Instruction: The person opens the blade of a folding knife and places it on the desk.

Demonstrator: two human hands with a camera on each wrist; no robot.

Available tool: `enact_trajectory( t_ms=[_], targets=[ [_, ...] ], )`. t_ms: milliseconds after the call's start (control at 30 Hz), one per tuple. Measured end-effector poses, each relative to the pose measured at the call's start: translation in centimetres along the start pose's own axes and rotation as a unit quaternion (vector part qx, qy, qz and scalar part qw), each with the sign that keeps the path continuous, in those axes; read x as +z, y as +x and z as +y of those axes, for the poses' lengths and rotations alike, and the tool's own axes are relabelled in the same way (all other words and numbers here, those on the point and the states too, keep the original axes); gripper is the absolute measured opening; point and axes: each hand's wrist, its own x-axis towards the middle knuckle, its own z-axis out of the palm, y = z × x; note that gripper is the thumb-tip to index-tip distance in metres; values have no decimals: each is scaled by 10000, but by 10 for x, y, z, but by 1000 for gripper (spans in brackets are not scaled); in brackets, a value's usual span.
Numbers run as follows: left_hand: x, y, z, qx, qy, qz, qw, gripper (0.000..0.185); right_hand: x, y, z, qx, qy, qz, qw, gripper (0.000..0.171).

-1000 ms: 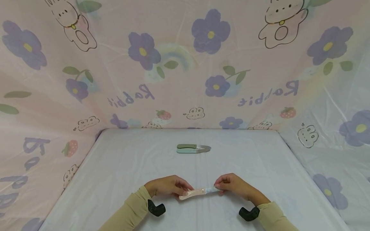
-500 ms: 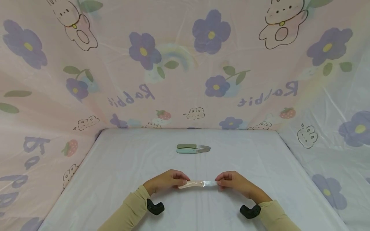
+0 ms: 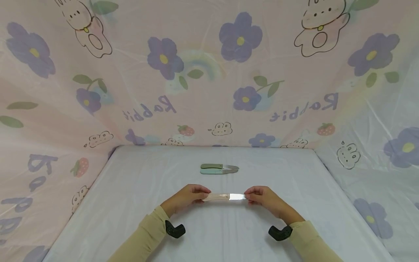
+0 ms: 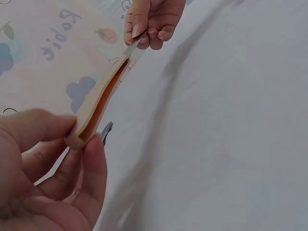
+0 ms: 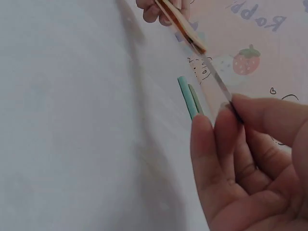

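Knife [image 3: 224, 197] pinched at both ends: handle in left grip [image 3: 184, 198], blade tip in right grip [image 3: 265, 198]. Lifted higher off surface [image 3: 131, 189] since a second ago, nearer two knives [image 3: 218, 169] beyond.

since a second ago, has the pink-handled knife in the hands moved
Yes. The pink-handled knife, held by the left hand and right hand, has moved away from the person, closer to the two knives lying still on the table.
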Motion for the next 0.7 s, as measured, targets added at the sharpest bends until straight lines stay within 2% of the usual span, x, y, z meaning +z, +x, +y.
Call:
enact_trajectory(
  t_ms=[233,433,567,700],
  targets=[
    [-7,15,1,216,-148,790,9965,31,-1,19,-2,173,-68,394,9990,35],
    [-12,30,1,348,45,1472,9885,28,-2,41,-3,148,-82,635,9978,32],
    [-14,39,0,272,-55,1734,9845,26,-5,54,-2,150,-127,712,9973,31],
    [-15,45,1,249,-18,1839,9826,25,-8,63,-2,256,-159,755,9967,32]
  ],
)
